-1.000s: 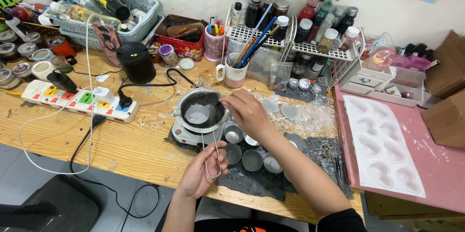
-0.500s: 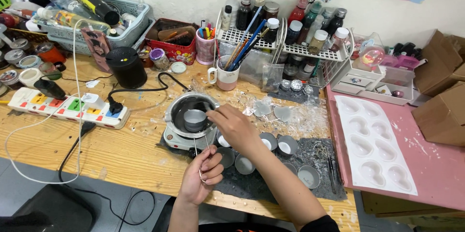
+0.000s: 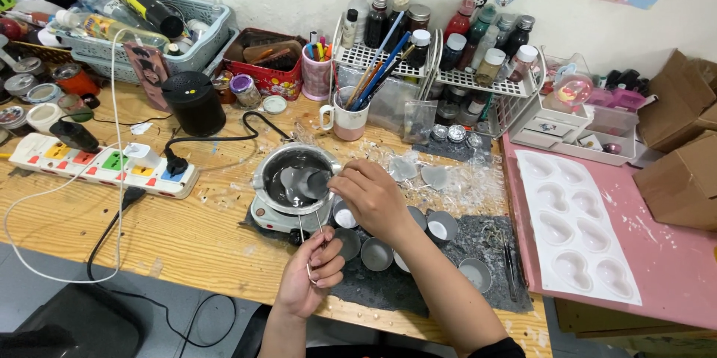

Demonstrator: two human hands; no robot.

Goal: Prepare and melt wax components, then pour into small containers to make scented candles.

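Note:
A metal melting pot [image 3: 278, 160] sits on a small white hot plate [image 3: 275, 216] at the table's middle. My left hand [image 3: 310, 272] grips the pot's wire handle [image 3: 313, 232] near the front edge. My right hand [image 3: 370, 193] reaches over the pot's right rim and holds a small round metal tin [image 3: 313, 182] tilted inside the pot. Several more small tins [image 3: 376, 252] stand on a dark mat [image 3: 489, 242] just right of the hot plate.
A white power strip [image 3: 97, 164] with cables lies at the left, beside a black cylinder speaker [image 3: 193, 102]. A mug of brushes [image 3: 348, 119] and a wire rack of bottles [image 3: 448, 36] stand behind. A white heart mould tray [image 3: 579, 227] rests on a pink board at the right, next to cardboard boxes [image 3: 680, 171].
My right hand has tipped the small tin further over inside the pot. My left hand keeps its hold on the wire handle. The view has shifted slightly.

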